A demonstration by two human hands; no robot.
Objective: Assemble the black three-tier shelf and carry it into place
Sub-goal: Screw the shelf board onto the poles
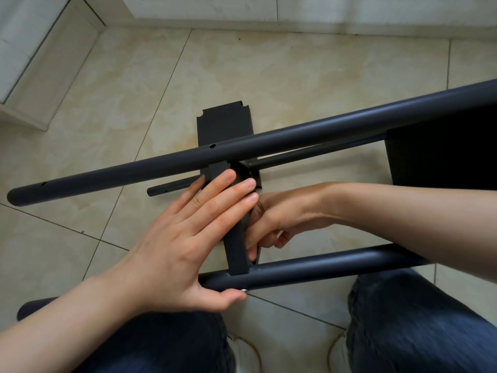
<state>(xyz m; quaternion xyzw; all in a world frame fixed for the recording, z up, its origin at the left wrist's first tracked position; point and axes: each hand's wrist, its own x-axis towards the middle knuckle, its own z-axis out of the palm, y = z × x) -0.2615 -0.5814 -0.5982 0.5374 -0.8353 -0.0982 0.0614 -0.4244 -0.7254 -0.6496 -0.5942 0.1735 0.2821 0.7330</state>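
Lying beneath the flat left hand (172, 238), shelf panel (236, 254), right hand (279, 219) alongside.

The left hand (172, 251) lies flat, palm down. Its four fingers (228, 184) are straight and close together, and the thumb (228, 296) is stretched out to the side. Its bare forearm (67, 319) comes in from the person's left. The right hand (279, 219) reaches across from the right, wrist bent and fingers curled under; whether they grip anything is hidden. The fingertips of the two hands nearly meet.
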